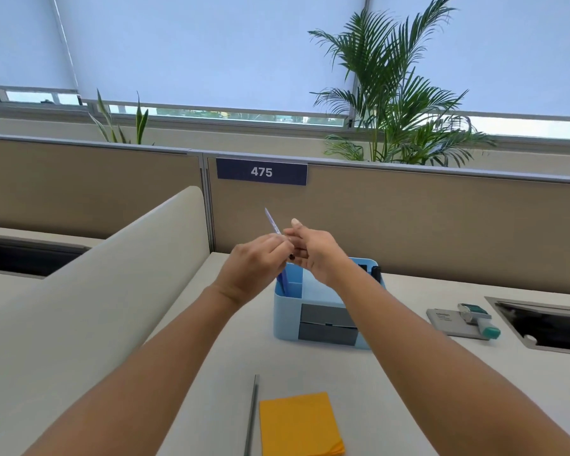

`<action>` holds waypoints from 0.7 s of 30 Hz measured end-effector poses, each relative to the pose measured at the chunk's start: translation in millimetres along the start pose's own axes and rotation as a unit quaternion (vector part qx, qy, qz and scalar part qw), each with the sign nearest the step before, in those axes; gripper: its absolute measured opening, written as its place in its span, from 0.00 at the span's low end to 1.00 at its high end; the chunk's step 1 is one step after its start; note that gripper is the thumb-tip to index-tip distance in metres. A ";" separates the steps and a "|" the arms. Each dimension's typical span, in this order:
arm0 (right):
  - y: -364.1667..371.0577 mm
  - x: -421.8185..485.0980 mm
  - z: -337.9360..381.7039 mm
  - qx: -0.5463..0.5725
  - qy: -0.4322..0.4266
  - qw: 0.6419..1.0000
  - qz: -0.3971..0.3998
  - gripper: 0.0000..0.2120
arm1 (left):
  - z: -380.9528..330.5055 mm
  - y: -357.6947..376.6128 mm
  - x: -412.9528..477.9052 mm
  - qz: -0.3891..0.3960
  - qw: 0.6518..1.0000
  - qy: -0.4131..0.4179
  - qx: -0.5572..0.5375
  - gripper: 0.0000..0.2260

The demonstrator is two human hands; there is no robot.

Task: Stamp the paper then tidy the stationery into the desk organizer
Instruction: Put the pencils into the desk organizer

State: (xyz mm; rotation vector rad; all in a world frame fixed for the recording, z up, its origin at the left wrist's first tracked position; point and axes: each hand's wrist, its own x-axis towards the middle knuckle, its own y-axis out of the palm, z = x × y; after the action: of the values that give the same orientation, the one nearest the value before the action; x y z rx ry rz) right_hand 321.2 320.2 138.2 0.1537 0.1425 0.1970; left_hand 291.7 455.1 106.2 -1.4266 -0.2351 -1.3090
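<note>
Pen [272, 222] is in the air directly above the organizer [287, 319], not touching it. Left hand [255, 266]: fingers curled, pinching the barrel. Right hand [315, 255]: fingers curled on the lower end, thumb sticking up; exact contact is hidden behind the left fingers. The upper end of the pen pokes out up-left past the fingers, tilted. Organizer sits at the back of the counter [310, 366], near the partition [408, 225]. A cream side panel [112, 274] runs along the left edge, and an open cutout [547, 324] lies to the right. A bare strip of counter shows between the organizer and the yellow paper pad [297, 422] near the front edge. A thin grey strip [252, 413] lies just left of the pad. Stamp [479, 319] lies on a flat grey case [451, 324], between organizer and cutout. Pen is slim with a translucent pale blue-violet barrel and a dark spot at the low end. A second blue pen [284, 281] stands in the organizer's left rear slot, a black marker [376, 273] stands right rear, and there is a grey drawer [328, 324] in front.
</note>
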 end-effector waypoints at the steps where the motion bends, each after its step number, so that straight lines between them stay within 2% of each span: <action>1: -1.5 0.3 1.8 0.000 0.004 1.000 0.007 0.13 | -2.6 0.7 -1.2 0.004 1.000 0.007 -0.005 0.04; 3: -5.0 1.8 3.0 -0.006 0.007 1.000 0.017 0.10 | -9.2 0.2 -2.8 0.005 1.000 0.020 -0.010 0.07; 6: -9.9 3.9 2.1 0.005 -0.003 1.000 0.019 0.13 | -15.9 4.7 -6.5 0.005 1.000 0.003 -0.019 0.11; 7: -11.2 4.4 1.6 0.012 -0.014 1.000 0.013 0.14 | -17.7 8.4 -9.9 0.004 0.999 -0.026 -0.030 0.13; 9: -13.7 8.2 -0.8 -0.003 -0.049 0.998 -0.027 0.15 | -25.3 13.8 -17.0 -0.007 0.986 -0.144 -0.082 0.19; 11: -16.3 12.6 -4.7 -0.069 -0.111 0.987 -0.094 0.17 | -36.8 17.0 -21.1 -0.033 0.932 -0.322 -0.163 0.22; 14: -17.7 12.5 -10.5 -0.193 -0.202 0.950 -0.142 0.16 | -48.2 21.8 -19.8 -0.004 0.772 -0.570 -0.282 0.23; 16: -16.8 10.9 -15.8 -0.254 -0.235 0.928 -0.138 0.15 | -51.3 27.0 -20.4 0.035 0.681 -0.650 -0.335 0.23; 18: -16.8 10.7 -20.4 -0.264 -0.258 0.918 -0.146 0.14 | -54.9 31.1 -22.4 0.059 0.637 -0.674 -0.369 0.22; 21: -18.2 13.5 -25.1 -0.287 -0.275 0.905 -0.154 0.14 | -58.5 33.0 -22.4 0.069 0.622 -0.680 -0.383 0.21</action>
State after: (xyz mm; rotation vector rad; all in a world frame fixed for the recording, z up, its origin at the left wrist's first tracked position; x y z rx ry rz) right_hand 333.7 308.8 109.0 -0.4044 -0.4557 -0.1313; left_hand 275.3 408.5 55.5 -2.9062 -0.5632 0.1984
